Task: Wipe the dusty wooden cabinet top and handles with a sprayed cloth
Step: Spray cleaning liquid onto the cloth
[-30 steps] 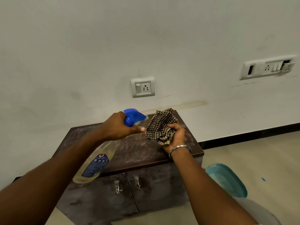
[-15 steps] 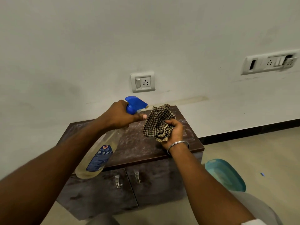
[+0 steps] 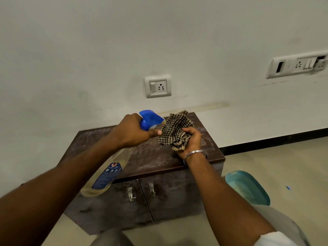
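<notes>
- The white wall (image 3: 124, 41) fills the far side of my view, with a dark skirting strip along its foot on the right.
- The dark wooden cabinet (image 3: 159, 201) stands against that wall, below my hands; its top (image 3: 154, 157) shows pale dusty streaks.
- My left hand (image 3: 132, 132) is wrapped around the neck of the spray bottle (image 3: 106, 174), forefinger on the trigger; the clear body slants down toward me and the blue head (image 3: 150, 118) points right at the cloth.
- My right hand (image 3: 190, 141) is clenched on the checked cloth (image 3: 174, 130), bunched up just beside the nozzle, above the right part of the top.
- A teal plastic lid-like thing (image 3: 248, 188) lies on the floor right of the cabinet.
- Two metal handles (image 3: 141, 191) sit side by side where the doors meet.
- A socket plate (image 3: 158, 86) is on the wall above the cabinet.
- A steel bangle (image 3: 195, 154) circles my right wrist.
</notes>
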